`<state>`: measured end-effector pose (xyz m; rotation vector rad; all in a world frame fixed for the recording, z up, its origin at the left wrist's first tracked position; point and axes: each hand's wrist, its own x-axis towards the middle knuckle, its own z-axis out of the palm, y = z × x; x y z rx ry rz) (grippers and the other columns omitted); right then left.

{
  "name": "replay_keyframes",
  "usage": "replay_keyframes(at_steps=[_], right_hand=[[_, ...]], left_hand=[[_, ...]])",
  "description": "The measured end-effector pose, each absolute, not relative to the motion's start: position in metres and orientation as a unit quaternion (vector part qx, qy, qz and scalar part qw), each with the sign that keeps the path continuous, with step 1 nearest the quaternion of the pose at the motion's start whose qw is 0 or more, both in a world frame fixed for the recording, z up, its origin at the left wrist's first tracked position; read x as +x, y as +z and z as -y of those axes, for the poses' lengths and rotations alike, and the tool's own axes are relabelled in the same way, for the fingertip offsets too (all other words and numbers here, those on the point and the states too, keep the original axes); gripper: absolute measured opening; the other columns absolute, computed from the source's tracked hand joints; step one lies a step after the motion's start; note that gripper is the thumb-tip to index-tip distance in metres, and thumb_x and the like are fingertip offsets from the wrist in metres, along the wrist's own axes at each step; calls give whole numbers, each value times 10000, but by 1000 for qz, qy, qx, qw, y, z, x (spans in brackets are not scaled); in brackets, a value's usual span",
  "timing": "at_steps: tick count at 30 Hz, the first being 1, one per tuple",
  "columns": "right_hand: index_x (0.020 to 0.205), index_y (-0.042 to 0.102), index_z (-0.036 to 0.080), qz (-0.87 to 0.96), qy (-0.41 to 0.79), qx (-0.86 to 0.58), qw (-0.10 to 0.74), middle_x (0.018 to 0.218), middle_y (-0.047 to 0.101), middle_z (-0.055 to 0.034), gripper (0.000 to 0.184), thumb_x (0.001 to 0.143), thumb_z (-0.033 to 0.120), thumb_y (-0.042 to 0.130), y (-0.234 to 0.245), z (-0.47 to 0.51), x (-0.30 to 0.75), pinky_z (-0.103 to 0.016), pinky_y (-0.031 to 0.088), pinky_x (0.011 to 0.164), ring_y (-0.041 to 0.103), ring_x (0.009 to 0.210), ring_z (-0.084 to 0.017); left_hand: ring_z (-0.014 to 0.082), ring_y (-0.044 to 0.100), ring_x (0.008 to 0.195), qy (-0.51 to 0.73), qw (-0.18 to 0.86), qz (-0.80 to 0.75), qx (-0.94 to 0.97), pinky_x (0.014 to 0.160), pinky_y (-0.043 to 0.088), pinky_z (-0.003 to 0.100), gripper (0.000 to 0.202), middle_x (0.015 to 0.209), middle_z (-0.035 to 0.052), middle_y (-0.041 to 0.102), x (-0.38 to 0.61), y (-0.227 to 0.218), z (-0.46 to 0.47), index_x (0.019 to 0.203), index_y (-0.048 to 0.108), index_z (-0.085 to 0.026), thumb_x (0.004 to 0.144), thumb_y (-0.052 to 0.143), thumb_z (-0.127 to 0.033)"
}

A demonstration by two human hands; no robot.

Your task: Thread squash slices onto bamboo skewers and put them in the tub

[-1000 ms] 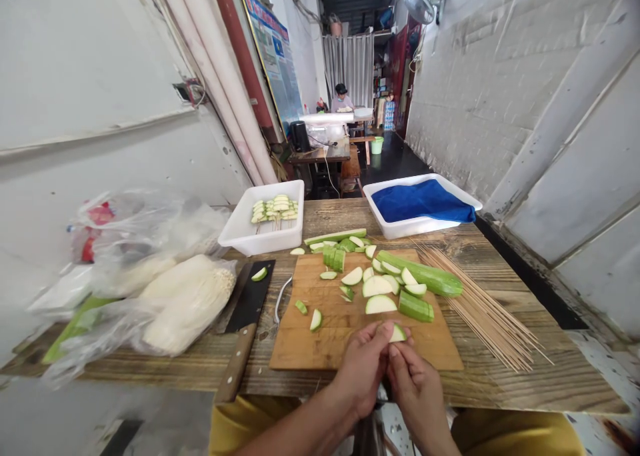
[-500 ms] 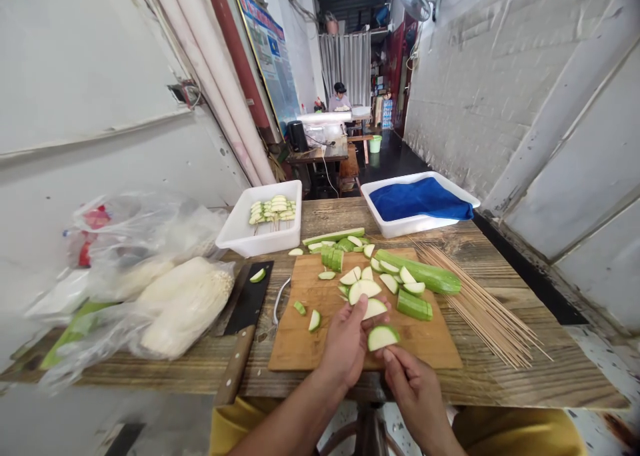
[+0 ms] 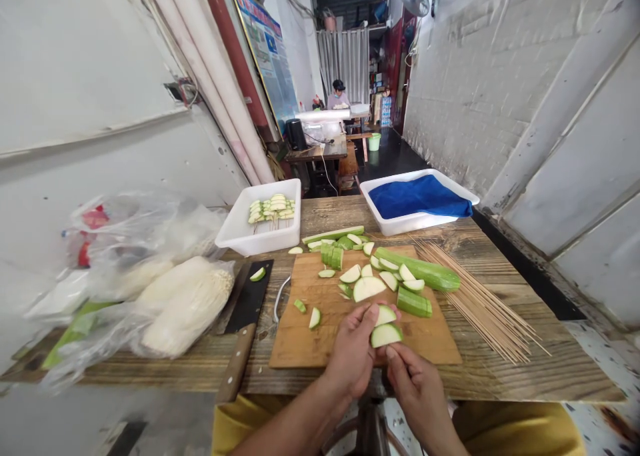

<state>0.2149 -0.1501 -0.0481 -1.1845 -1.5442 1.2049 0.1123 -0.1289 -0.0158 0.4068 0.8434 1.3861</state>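
Observation:
My left hand (image 3: 353, 346) pinches a half-moon zucchini slice (image 3: 385, 315) between thumb and fingers. Right below that slice, a second half-moon slice (image 3: 386, 336) sits at the fingertips of my right hand (image 3: 413, 373). The right thumb and forefinger are closed under its lower edge on what looks like a bamboo skewer, mostly hidden by the hand. Both hands are over the front of the wooden cutting board (image 3: 310, 346). A large pale slice (image 3: 369, 289) lies flat just beyond my left fingers, with several smaller slices (image 3: 351, 274) around it.
A cleaver (image 3: 245, 316) lies left of the board, beside bagged pale food (image 3: 185, 303). Loose skewers (image 3: 493, 309) and a long zucchini piece (image 3: 425, 273) are on the right. Behind stand a white tray of skewered slices (image 3: 240, 233) and a tray with blue cloth (image 3: 420, 197). A person (image 3: 339, 96) sits far back.
My left hand has moved slightly right and down, bringing its slice against the one at my right hand. The large slice by the left thumb now lies uncovered on the board.

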Motion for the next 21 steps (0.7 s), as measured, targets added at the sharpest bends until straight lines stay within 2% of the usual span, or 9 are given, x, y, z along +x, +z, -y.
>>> replay_keyframes(at_steps=[4,7,13,21], right_hand=[[706,558,154,610,490,-467,412,518,338,57,306,852,389,426,-51,150,219,-183,286,421,334,452,-95],[721,569,150,619,492,-458,406,517,349,56,307,854,389,429,-50,153,220,-185,290,430,343,457,-95],[713,609,142,615,498,-450,413,511,367,50,347,845,414,439,-46,159,216,-190,297,433,359,468,-98],[713,629,141,615,481,-460,422,497,403,45,348,837,417,457,-45,161,215,-186,314,427,376,456,-99]], left_hand=[[183,613,805,611,663,-387,194,640,490,267,364,960,111,641,105,-11,124,1022,584,-130,752,586,-375],[208,604,886,643,631,-398,175,691,509,315,399,1031,103,621,95,-3,114,1084,551,-173,747,589,-383],[252,594,946,644,627,-398,185,777,503,394,303,1024,127,618,83,1,105,897,599,-125,744,589,-387],[192,628,809,622,639,-409,194,695,512,306,302,920,99,648,95,-1,114,882,602,-133,740,588,-400]])
